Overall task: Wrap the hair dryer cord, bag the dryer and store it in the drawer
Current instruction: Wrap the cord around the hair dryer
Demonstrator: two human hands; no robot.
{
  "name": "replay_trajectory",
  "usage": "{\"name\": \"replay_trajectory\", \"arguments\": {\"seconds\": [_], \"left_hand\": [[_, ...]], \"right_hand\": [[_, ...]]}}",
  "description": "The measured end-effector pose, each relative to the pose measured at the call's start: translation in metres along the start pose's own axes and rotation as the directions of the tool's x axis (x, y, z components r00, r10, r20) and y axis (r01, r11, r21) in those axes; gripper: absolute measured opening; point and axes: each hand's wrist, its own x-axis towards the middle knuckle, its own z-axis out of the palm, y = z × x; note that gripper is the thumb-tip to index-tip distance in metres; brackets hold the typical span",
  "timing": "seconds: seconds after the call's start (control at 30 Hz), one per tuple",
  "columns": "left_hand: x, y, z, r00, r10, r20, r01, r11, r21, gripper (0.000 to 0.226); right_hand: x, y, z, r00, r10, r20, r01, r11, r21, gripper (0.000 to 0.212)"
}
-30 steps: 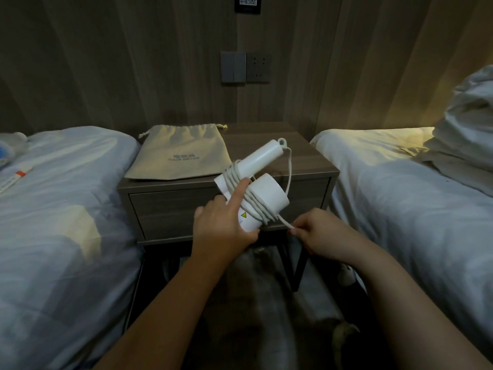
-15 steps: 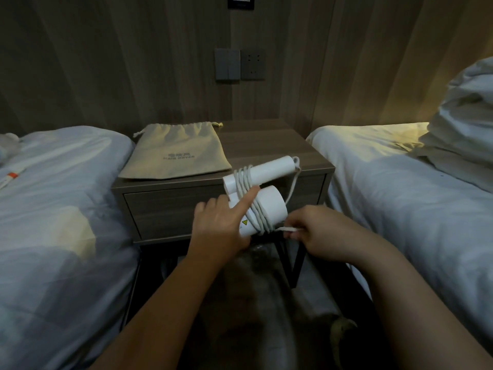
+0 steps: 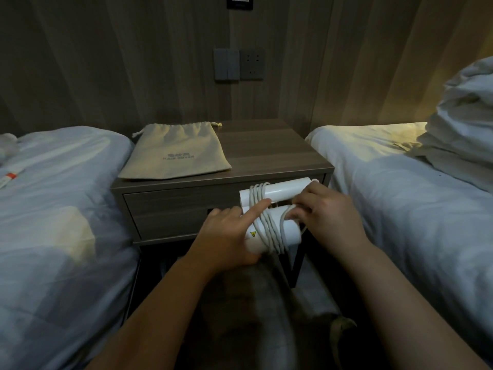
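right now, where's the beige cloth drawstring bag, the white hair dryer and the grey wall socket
beige cloth drawstring bag (image 3: pixel 176 153): head view, printed front
white hair dryer (image 3: pixel 285 188): head view, handle
grey wall socket (image 3: pixel 251 64): head view, faceplate centre

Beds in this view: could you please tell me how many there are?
2: the left bed beside the nightstand, and the right bed on its other side. Others may lie outside the frame.

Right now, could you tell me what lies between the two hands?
Head view: the hair dryer, wound in cord, between left hand and right hand.
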Motion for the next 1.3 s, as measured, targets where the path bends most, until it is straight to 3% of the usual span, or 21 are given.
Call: {"name": "replay_trajectory", "arguments": {"seconds": [0.07,0.4,0.53,0.6,0.8,0.9,0.97,1.07,1.2,1.3], "left_hand": [[-0.001,-0.001,0.0,1.0,0.004,-0.012,-0.004,1.0,-0.006,0.088],[-0.001,-0.005,-0.005,0.999,0.033,-0.006,-0.033,0.999,-0.008,0.092],[-0.001,-0.004,-0.005,0.999,0.035,0.0,-0.034,0.994,-0.103,0.095],[0.0,-0.003,-0.006,1.0,0.028,0.005,-0.027,0.99,-0.138,0.097],[0.0,0.0,-0.007,0.999,0.024,0.047,-0.014,0.979,-0.202,0.101],[0.0,-0.003,-0.008,0.997,0.018,0.079,0.0,0.974,-0.225,0.102],[0.0,-0.005,-0.009,0.995,0.018,0.098,0.006,0.969,-0.245,0.102],[-0.001,-0.004,-0.011,0.993,0.005,0.117,0.033,0.948,-0.318,0.103],[0.001,-0.002,-0.014,0.994,-0.006,0.111,0.049,0.921,-0.386,0.103],[0.0,-0.003,-0.015,0.997,0.004,0.083,0.027,0.929,-0.369,0.104]], "right_hand": [[-0.001,-0.002,0.0,1.0,-0.007,-0.021,0.008,1.0,0.026,0.02],[-0.005,-0.005,0.007,0.999,-0.019,-0.035,0.024,0.99,0.14,0.029],[-0.003,-0.002,0.009,0.993,0.12,-0.009,-0.11,0.94,0.324,0.019],[-0.001,-0.002,0.009,0.978,0.206,0.016,-0.194,0.892,0.409,0.024],[0.001,-0.003,0.006,0.937,0.298,0.182,-0.348,0.841,0.414,0.028],[0.004,0.002,-0.001,0.903,0.2,0.379,-0.345,0.865,0.364,0.037],[0.005,0.008,-0.01,0.816,0.099,0.569,-0.376,0.839,0.393,0.059],[0.003,0.012,-0.016,0.721,-0.039,0.692,-0.31,0.875,0.372,0.087],[0.003,0.002,-0.011,0.801,-0.024,0.598,-0.101,0.979,0.175,0.097],[0.008,-0.002,-0.013,0.826,-0.008,0.564,-0.021,0.999,0.044,0.099]]}}
